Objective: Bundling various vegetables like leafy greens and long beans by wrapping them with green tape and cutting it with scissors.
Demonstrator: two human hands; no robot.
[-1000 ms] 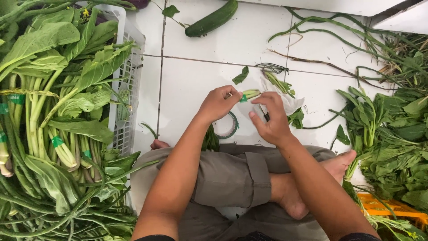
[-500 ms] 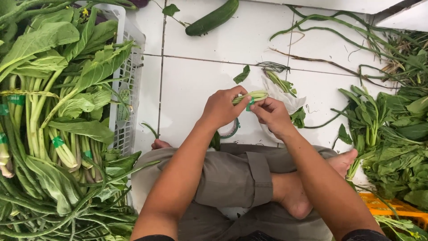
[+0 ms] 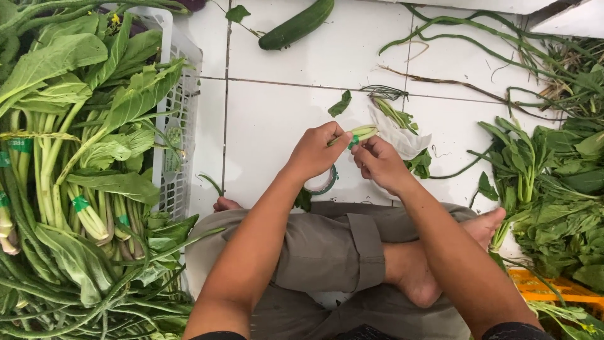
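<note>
- A white tiled floor [image 3: 283, 119] carries everything; the person sits cross-legged on it.
- A white slatted plastic crate [image 3: 179, 107] at the left is heaped with bundled leafy greens [image 3: 69, 145].
- A loose pile of leafy greens [image 3: 553, 189] lies at the right.
- A dark green cucumber [image 3: 297, 24] lies well apart, at the top.
- The left hand [image 3: 314, 151] and right hand [image 3: 377, 162] both pinch a small bundle of pale green stems [image 3: 362, 133], held above the floor between them.
- A roll of green tape [image 3: 324, 182] lies under the left hand.
</note>
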